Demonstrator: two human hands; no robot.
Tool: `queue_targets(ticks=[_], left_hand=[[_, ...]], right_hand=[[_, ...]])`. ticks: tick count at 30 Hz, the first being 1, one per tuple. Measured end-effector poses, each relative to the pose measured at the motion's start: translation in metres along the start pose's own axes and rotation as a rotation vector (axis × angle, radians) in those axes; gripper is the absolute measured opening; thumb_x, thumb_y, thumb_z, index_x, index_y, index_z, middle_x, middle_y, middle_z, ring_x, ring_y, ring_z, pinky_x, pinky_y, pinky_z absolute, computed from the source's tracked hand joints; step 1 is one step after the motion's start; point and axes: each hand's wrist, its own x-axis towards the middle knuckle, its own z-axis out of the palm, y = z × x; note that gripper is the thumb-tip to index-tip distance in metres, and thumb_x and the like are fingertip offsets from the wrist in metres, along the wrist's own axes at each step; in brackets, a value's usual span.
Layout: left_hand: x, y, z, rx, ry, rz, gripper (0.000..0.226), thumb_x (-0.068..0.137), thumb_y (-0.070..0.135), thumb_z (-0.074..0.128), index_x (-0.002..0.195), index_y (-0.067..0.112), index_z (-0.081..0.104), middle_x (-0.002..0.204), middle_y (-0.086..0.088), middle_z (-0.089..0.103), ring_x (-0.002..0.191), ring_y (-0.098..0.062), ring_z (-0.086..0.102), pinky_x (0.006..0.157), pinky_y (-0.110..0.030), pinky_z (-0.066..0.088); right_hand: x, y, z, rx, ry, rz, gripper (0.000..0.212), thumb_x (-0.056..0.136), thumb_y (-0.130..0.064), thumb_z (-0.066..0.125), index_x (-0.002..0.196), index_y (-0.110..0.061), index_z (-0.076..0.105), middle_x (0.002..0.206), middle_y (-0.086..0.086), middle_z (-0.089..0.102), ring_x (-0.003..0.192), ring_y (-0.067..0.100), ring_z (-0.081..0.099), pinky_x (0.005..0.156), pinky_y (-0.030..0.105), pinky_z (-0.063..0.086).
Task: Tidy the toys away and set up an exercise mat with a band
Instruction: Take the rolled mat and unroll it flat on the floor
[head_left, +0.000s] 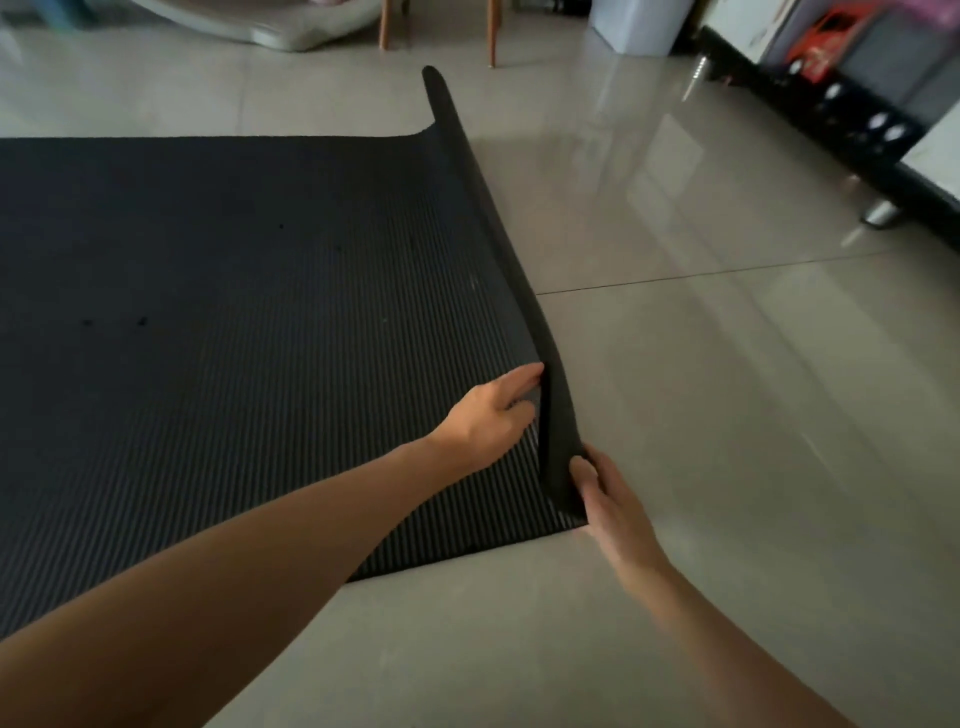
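Observation:
A black ribbed exercise mat (218, 291) lies spread over the tiled floor, filling the left half of the view. Its right end curls upward in a long raised lip (488, 228). My left hand (493, 410) lies on the mat just inside that lip, fingers extended against the curl. My right hand (608, 499) holds the near corner of the curled end from the outside, thumb on the lip. No exercise band is in view.
Glossy beige floor tiles (727, 415) stretch to the right and front. A low black TV cabinet (852, 135) on metal feet runs along the right. Wooden chair legs (491, 36), a white bin (639, 26) and a grey cushion edge (291, 31) stand at the back.

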Motion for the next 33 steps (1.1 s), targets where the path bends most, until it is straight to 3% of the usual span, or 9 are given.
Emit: queue_targets(ticks=[5, 9, 14, 19, 22, 25, 28, 31, 33], left_hand=[[0.032, 0.01, 0.029, 0.137, -0.121, 0.017, 0.067, 0.086, -0.001, 0.035, 0.145, 0.028, 0.023, 0.151, 0.004, 0.031, 0.14, -0.012, 0.025, 0.106, -0.016, 0.015], [0.048, 0.014, 0.038, 0.396, -0.181, 0.026, 0.067, 0.088, 0.003, 0.033, 0.146, 0.033, 0.019, 0.155, -0.003, 0.021, 0.144, -0.018, 0.015, 0.117, -0.035, 0.013], [0.047, -0.015, 0.044, 0.803, -0.211, 0.022, 0.062, 0.093, 0.012, 0.032, 0.148, 0.03, 0.01, 0.158, 0.001, -0.001, 0.145, -0.02, -0.008, 0.114, -0.049, -0.007], [0.038, -0.061, 0.037, 1.032, -0.051, -0.047, 0.053, 0.097, 0.045, 0.022, 0.145, 0.042, 0.0, 0.157, -0.002, -0.015, 0.142, -0.032, -0.018, 0.102, -0.056, -0.02], [0.037, -0.069, 0.039, 1.054, 0.034, 0.027, 0.056, 0.094, 0.048, 0.026, 0.145, 0.039, 0.008, 0.158, -0.004, 0.001, 0.143, -0.035, -0.006, 0.107, -0.056, -0.014], [0.049, -0.065, 0.036, 1.094, 0.163, 0.091, 0.059, 0.09, 0.043, 0.038, 0.145, 0.025, 0.025, 0.145, -0.006, 0.035, 0.131, -0.034, 0.027, 0.108, -0.051, 0.017], [0.072, -0.06, 0.025, 1.127, 0.229, 0.128, 0.052, 0.092, 0.033, 0.039, 0.141, 0.017, 0.033, 0.129, -0.005, 0.045, 0.113, -0.03, 0.04, 0.094, -0.043, 0.025], [0.093, -0.055, 0.021, 1.121, 0.263, 0.21, 0.04, 0.088, 0.017, 0.046, 0.127, 0.011, 0.05, 0.115, -0.012, 0.054, 0.102, -0.033, 0.049, 0.088, -0.044, 0.026], [0.1, -0.059, 0.02, 1.075, 0.339, 0.223, 0.036, 0.083, 0.014, 0.051, 0.118, 0.009, 0.057, 0.111, -0.017, 0.057, 0.101, -0.037, 0.053, 0.088, -0.051, 0.033]], right_hand=[[-0.003, -0.011, -0.022, -0.329, 0.103, -0.217, 0.033, 0.089, -0.053, 0.042, 0.117, -0.036, 0.048, 0.098, -0.006, 0.064, 0.088, 0.013, 0.062, 0.075, 0.03, 0.048], [0.023, -0.009, -0.047, -0.592, 0.243, -0.091, 0.029, 0.094, -0.023, 0.047, 0.121, -0.013, 0.049, 0.105, 0.011, 0.064, 0.095, 0.031, 0.06, 0.078, 0.037, 0.047], [0.039, 0.008, -0.055, -0.643, 0.273, 0.01, 0.042, 0.092, -0.02, 0.054, 0.13, -0.012, 0.037, 0.124, 0.012, 0.056, 0.11, 0.031, 0.054, 0.086, 0.043, 0.047], [0.05, 0.023, -0.044, -1.247, 0.218, -0.498, 0.061, 0.091, -0.003, 0.04, 0.147, -0.007, 0.017, 0.156, 0.015, 0.01, 0.144, 0.031, 0.011, 0.115, 0.041, 0.014], [0.059, 0.031, -0.035, -1.242, -0.004, -0.405, 0.061, 0.092, -0.005, 0.034, 0.148, -0.006, 0.01, 0.158, 0.011, 0.001, 0.145, 0.024, -0.004, 0.115, 0.031, -0.003], [0.072, 0.026, -0.03, -1.113, 0.117, -0.35, 0.045, 0.092, -0.032, 0.043, 0.13, -0.009, 0.046, 0.143, 0.013, 0.041, 0.134, 0.027, 0.035, 0.108, 0.038, 0.029], [0.089, 0.01, -0.021, -1.224, 0.244, -0.476, 0.035, 0.084, -0.045, 0.053, 0.092, -0.011, 0.057, 0.094, 0.011, 0.058, 0.087, 0.028, 0.056, 0.077, 0.039, 0.044], [0.108, 0.015, -0.023, -1.253, 0.233, -0.567, 0.047, 0.085, -0.044, 0.05, 0.113, -0.007, 0.058, 0.12, 0.017, 0.056, 0.105, 0.034, 0.055, 0.102, 0.048, 0.036], [0.116, 0.02, -0.024, -1.267, 0.151, -0.537, 0.063, 0.089, -0.048, 0.034, 0.138, -0.008, 0.04, 0.148, 0.017, 0.033, 0.13, 0.033, 0.038, 0.112, 0.044, 0.021]])
